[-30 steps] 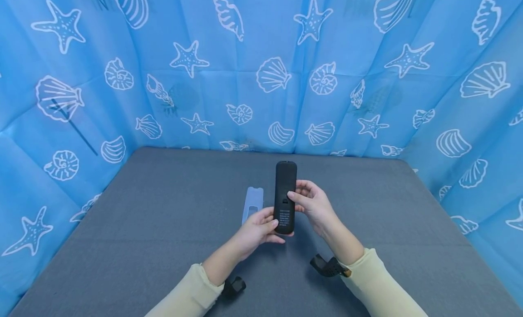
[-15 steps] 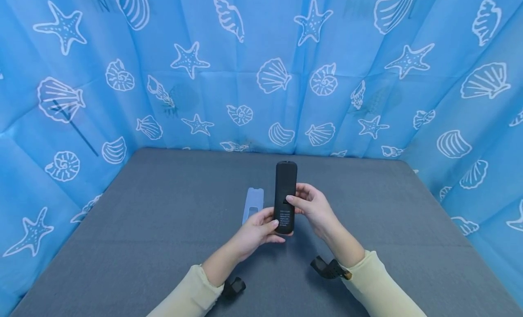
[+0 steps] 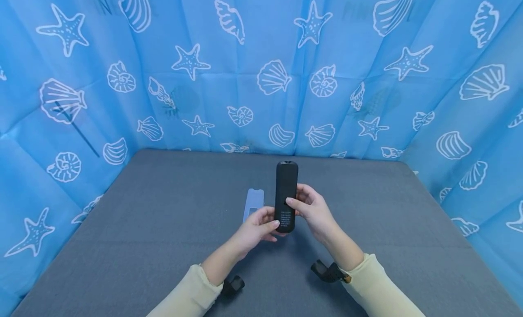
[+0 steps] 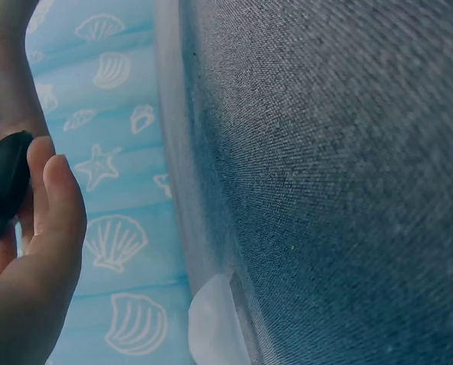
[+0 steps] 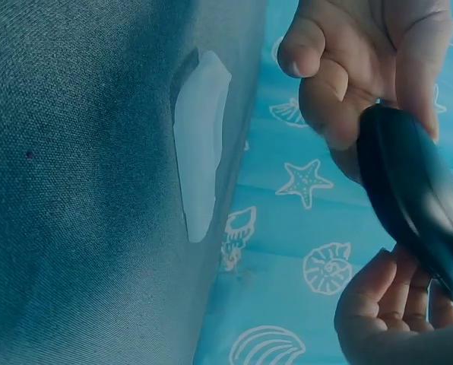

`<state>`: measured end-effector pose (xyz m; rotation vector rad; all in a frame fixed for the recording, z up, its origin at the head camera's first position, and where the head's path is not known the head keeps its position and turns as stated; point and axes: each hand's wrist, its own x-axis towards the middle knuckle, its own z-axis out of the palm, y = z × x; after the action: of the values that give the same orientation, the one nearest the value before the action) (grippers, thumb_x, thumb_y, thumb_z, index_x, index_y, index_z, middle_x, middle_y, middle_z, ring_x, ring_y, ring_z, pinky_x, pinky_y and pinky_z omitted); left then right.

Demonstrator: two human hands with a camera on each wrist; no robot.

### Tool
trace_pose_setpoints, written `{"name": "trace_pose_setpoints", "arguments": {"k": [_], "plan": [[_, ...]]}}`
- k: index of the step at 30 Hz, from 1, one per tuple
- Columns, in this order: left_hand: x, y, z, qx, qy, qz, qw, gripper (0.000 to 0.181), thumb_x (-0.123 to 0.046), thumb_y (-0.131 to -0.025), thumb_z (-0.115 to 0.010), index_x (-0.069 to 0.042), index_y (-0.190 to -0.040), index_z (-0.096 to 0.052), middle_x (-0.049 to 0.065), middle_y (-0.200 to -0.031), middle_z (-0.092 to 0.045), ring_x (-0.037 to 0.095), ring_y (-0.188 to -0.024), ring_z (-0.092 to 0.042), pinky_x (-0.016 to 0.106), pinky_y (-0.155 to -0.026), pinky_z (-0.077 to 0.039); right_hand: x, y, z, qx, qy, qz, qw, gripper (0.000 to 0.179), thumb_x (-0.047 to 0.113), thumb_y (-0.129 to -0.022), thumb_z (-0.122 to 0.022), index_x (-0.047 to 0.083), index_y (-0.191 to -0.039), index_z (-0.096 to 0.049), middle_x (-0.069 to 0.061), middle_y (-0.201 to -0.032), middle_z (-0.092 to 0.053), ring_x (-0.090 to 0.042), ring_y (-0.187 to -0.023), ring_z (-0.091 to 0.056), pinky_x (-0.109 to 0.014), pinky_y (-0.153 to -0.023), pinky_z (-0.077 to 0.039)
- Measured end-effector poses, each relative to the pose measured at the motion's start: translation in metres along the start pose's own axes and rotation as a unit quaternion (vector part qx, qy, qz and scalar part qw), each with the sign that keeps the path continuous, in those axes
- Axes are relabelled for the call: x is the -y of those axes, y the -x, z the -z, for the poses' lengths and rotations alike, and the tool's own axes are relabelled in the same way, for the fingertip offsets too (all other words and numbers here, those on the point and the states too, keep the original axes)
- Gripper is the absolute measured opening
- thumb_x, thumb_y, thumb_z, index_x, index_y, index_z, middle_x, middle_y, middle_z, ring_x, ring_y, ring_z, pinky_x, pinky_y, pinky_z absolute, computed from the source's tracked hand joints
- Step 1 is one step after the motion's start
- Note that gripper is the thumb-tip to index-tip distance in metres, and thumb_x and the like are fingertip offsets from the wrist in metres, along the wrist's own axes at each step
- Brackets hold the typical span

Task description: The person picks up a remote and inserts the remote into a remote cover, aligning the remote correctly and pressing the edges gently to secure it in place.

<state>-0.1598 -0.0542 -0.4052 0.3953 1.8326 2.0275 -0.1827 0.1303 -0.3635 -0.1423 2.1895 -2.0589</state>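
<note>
A black remote control point(image 3: 287, 180) is held upright above the table, its back with small printed text facing the head camera. My left hand point(image 3: 255, 228) grips its lower end, thumb on the back and fingers behind. On the other side my right hand point(image 3: 314, 212) holds the remote near its middle, the thumb pressing on the back just above the print. A latch notch there is mostly hidden by that thumb. In the right wrist view the remote point(image 5: 409, 182) sits between both hands. Only a dark end of the remote point(image 4: 6, 175) shows in the left wrist view.
Behind my left hand a pale blue sleeve-like cover point(image 3: 255, 199) with a cutout lies on the grey cloth-covered table point(image 3: 184, 194); its near end is hidden. A blue curtain point(image 3: 245, 94) with shell and starfish prints hangs around the table's back and sides.
My right thumb has slid a little way down the remote's back, covering the latch notch. The remote has tilted slightly, showing more of its top end. My left hand keeps its grip.
</note>
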Motion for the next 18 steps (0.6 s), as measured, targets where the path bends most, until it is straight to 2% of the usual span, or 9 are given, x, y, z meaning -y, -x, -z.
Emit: {"name": "trace_pose_setpoints", "arguments": {"k": [5,15,18], "plan": [[0.0,0.0,0.003,-0.006,-0.017,0.009,0.9998,0.04,-0.011,-0.1,-0.053,0.003,-0.137,-0.046,0.013,-0.114,-0.062,0.026,-0.098,-0.067,0.035,-0.083,-0.053,-0.002,0.0,-0.001,-0.008,-0.014,0.003,0.9999,0.04,0.006,-0.097,-0.058,-0.004,-0.134,-0.047,-0.012,-0.109,-0.057,-0.019,-0.096,-0.056,-0.032,-0.079,-0.05],[-0.007,0.005,0.014,0.005,-0.036,0.034,0.9987,0.036,-0.016,-0.101,-0.052,0.003,-0.132,-0.051,0.012,-0.115,-0.065,0.024,-0.1,-0.066,0.037,-0.086,-0.051,0.0,0.001,0.001,-0.032,-0.041,-0.033,0.9981,0.04,0.005,-0.097,-0.056,-0.002,-0.136,-0.046,-0.011,-0.109,-0.057,-0.017,-0.096,-0.06,-0.036,-0.079,-0.054],[-0.008,0.004,0.018,-0.006,-0.044,0.042,0.9981,0.036,-0.017,-0.102,-0.052,0.004,-0.131,-0.052,0.013,-0.115,-0.065,0.023,-0.099,-0.066,0.037,-0.085,-0.051,0.002,0.001,0.001,-0.034,-0.044,-0.036,0.9978,0.04,0.005,-0.097,-0.056,-0.003,-0.135,-0.046,-0.011,-0.109,-0.057,-0.017,-0.095,-0.06,-0.036,-0.078,-0.054]]}}
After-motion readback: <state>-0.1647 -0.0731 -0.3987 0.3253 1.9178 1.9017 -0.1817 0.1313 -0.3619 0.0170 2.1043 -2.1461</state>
